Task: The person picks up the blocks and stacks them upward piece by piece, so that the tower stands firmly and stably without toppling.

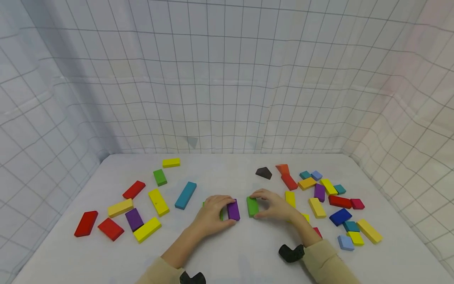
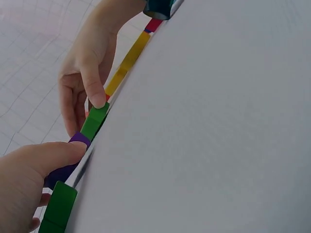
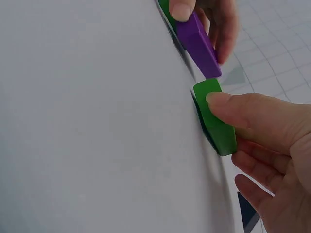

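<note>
At the middle of the white table, my left hand [image 1: 214, 215] pinches a purple block [image 1: 233, 210] between thumb and fingers. Under that palm lies a green block [image 2: 59, 206], mostly hidden by the hand in the head view. Just to the right, my right hand [image 1: 274, 205] holds another green block [image 1: 252, 207] by its ends, thumb near and fingers far. The right wrist view shows this green block [image 3: 215, 119] close to the purple block [image 3: 198, 43], with a small gap between them.
Blocks lie scattered on the left, among them a blue block [image 1: 185, 195] and a yellow block [image 1: 158, 202]. More crowd the right side, including a dark blue block [image 1: 340, 217] and a red block [image 1: 339, 201]. A black piece [image 1: 264, 172] lies farther back. Gridded white curtains [image 1: 227, 79] surround the table.
</note>
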`<action>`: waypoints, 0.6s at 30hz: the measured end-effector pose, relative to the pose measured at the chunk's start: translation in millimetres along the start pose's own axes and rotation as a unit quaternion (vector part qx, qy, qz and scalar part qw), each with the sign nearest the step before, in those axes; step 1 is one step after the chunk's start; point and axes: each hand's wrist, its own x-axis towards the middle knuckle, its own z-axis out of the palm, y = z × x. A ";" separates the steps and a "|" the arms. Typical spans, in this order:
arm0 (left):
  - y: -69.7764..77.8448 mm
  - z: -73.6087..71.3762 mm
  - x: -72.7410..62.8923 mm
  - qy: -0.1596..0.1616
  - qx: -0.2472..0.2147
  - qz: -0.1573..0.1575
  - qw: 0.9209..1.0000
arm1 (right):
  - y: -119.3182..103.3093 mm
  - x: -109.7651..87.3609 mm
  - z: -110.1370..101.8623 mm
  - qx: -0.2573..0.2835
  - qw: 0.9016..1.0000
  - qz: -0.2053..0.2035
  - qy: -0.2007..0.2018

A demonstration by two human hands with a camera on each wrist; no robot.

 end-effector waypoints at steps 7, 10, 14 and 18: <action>-7.1 -7.6 -2.9 -0.022 0.007 -0.007 1.000 | -8.5 7.0 17.9 0.002 0.999 -0.051 0.003; -9.6 -8.7 -3.6 -0.025 -0.001 -0.003 1.000 | -10.5 10.0 24.1 0.004 0.998 -0.058 0.005; -12.9 -9.5 -4.8 -0.027 -0.010 0.000 1.000 | -13.1 13.1 30.1 0.005 0.997 -0.081 0.007; -15.5 -10.0 -5.7 -0.034 -0.014 0.004 0.999 | -15.0 12.9 33.4 0.003 0.995 -0.098 0.015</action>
